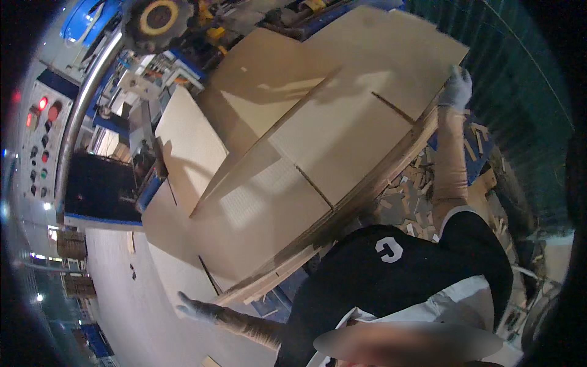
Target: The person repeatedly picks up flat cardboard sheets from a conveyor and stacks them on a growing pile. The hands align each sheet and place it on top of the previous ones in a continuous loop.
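Observation:
A large tan cardboard sheet (342,134) with slots cut into its long near edge lies slantwise before me, over other sheets. My right hand (456,89), in a grey glove, is closed at the sheet's far right corner, its fingers bent around the edge. At the opposite end, my left hand (197,308), gloved too, is beside the lower left corner with its fingers stretched out; I cannot tell whether it touches the cardboard. A raised flap (189,147) stands up on the sheet's left side. Tan sleeves cover both forearms.
Left stands a control panel (43,144) with lit red lamps and buttons, beside a curved metal pipe (92,101). Machinery with a dark round wheel (160,18) is at the top. Cardboard scraps (413,199) lie heaped below the right forearm. A green corrugated wall (520,79) rises at right.

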### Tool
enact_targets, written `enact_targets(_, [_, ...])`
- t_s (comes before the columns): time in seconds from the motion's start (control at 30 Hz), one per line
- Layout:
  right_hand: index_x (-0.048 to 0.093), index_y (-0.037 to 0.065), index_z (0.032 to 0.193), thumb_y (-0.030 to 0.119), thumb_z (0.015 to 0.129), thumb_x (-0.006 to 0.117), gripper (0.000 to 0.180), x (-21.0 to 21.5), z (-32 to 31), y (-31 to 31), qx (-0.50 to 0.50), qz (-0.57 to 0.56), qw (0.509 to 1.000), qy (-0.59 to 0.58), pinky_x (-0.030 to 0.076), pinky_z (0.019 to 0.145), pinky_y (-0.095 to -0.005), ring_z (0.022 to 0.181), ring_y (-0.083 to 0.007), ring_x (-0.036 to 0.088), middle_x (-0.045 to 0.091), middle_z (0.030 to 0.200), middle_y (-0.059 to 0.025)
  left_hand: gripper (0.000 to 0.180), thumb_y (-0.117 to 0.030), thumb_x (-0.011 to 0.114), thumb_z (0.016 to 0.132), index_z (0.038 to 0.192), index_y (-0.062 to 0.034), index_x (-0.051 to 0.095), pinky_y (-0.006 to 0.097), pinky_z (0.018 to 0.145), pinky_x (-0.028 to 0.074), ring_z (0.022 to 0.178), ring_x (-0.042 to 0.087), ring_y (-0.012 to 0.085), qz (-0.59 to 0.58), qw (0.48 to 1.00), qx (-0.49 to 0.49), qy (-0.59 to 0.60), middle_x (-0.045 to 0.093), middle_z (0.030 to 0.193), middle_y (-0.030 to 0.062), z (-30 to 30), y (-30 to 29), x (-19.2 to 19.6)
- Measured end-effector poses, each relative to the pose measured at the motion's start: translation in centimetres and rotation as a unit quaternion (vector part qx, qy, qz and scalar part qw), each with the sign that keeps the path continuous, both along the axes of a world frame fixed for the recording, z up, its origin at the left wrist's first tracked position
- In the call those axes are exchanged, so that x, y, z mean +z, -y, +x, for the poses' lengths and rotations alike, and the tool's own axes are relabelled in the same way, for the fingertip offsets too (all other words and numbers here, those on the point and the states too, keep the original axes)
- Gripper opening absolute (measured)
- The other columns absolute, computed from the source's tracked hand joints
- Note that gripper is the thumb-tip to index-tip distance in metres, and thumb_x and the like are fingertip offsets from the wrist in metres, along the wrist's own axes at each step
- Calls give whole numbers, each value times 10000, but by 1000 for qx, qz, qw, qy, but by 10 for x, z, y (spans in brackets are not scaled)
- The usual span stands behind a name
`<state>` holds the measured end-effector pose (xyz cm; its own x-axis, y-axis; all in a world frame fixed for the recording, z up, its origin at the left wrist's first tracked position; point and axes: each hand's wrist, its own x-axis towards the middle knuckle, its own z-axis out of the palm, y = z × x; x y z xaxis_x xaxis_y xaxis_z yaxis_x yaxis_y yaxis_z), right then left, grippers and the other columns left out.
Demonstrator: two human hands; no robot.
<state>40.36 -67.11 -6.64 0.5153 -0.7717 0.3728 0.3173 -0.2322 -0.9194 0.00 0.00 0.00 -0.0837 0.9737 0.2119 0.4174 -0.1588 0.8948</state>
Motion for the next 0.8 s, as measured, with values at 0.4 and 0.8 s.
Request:
enact_targets(0.4, [604,-85,1141,224,853,631,424,121,-181,-9,55,-126,989,-54,451,901,-348,1024,-223,588,623,1174,-135,868,-342,661,834,1437,90,212,410,1132,184,1384,251,310,-45,983,-134,118,247,1496,245,-35,-29,-19])
enact_targets(0.8, [605,-36,1146,146,886,631,318,122,-135,-132,93,-344,934,32,454,895,-323,1022,-203,607,657,1111,-152,814,-350,621,860,1440,60,224,411,1096,284,1333,334,324,-29,995,6,100,268,1489,223,20,18,-13])
